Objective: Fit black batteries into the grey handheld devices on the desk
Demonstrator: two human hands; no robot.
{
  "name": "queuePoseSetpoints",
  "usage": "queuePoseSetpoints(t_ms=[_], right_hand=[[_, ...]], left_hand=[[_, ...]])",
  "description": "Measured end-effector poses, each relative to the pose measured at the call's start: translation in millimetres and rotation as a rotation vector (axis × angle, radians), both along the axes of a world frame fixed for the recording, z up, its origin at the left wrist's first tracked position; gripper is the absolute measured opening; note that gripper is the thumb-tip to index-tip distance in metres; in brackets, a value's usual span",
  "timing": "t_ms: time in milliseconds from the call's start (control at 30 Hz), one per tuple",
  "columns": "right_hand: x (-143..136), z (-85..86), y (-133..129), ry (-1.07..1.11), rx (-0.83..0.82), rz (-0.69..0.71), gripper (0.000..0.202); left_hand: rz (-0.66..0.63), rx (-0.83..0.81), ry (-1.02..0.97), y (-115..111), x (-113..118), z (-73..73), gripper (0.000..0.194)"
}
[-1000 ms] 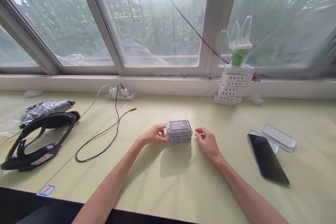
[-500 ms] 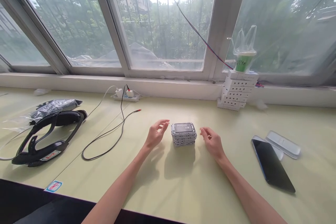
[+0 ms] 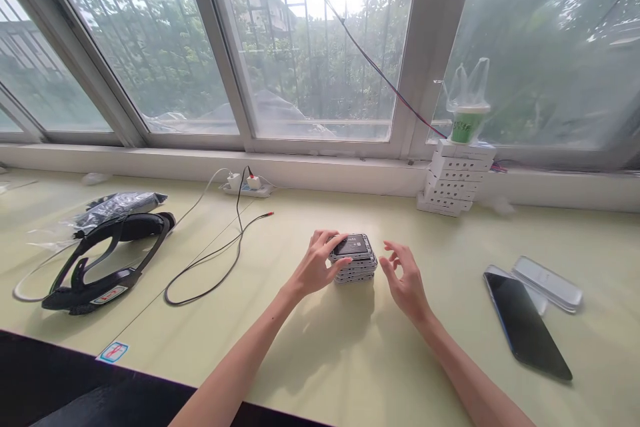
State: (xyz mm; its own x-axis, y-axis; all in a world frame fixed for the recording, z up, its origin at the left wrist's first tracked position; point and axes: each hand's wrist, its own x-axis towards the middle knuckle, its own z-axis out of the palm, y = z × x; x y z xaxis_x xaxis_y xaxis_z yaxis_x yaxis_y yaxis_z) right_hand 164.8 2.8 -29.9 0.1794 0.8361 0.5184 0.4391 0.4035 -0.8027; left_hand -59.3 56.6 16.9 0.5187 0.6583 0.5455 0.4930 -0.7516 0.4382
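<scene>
A stack of several flat grey-framed modules stands on the pale green table, its top one showing a dark label. My left hand is at the stack's left side, thumb along the near edge and fingers over the far left corner of the top module. Just right of the stack, my right hand is apart from it, fingers bent and spread, holding nothing.
A black phone lies at the right beside clear cases. White boxes hold a green cup near the window. On the left are a black headset, a black cable and a power strip.
My left hand has moved right, from beside the stack onto its top module. My right hand's fingers have spread a little. The whole view has shifted slightly.
</scene>
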Motion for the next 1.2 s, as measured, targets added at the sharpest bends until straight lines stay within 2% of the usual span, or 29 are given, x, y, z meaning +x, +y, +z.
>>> queuePoseSetpoints(t_ms=[100,200,300,433,533,667,833,1033,1200], right_hand=[[-3,7.0,-8,0.089,0.019,0.092,0.043],[-12,17.2,-22,0.227,-0.061,0.313,0.059],[-24,27.5,-35,0.382,-0.144,0.524,0.072],[-35,35.3,-44,0.485,-0.184,0.637,0.063],[-39,35.5,-46,0.488,-0.194,0.663,0.055],[-39,31.6,-47,0.335,-0.125,0.592,0.051],[-38,29.4,-48,0.061,-0.036,0.556,0.058],[-38,27.6,-48,-0.040,-0.011,0.593,0.062],[-38,20.1,-47,-0.070,0.011,0.604,0.063]], left_hand=[[0.004,0.048,-0.087,-16,3,3.7,0.045],[-0.022,0.013,-0.157,-41,9,2.8,0.047],[-0.045,-0.086,-0.236,-67,17,-4.1,0.046],[-0.041,-0.281,-0.388,-93,22,-10.9,0.042],[0.024,-0.435,-0.470,-105,24,-9.6,0.036],[0.105,-0.694,-0.658,-115,27,-4.3,0.033],[0.037,-0.970,-0.814,-115,26,-2.0,0.038],[-0.017,-1.096,-0.880,-113,17,-6.4,0.040],[0.041,-1.085,-0.778,-115,17,-6.1,0.047]])
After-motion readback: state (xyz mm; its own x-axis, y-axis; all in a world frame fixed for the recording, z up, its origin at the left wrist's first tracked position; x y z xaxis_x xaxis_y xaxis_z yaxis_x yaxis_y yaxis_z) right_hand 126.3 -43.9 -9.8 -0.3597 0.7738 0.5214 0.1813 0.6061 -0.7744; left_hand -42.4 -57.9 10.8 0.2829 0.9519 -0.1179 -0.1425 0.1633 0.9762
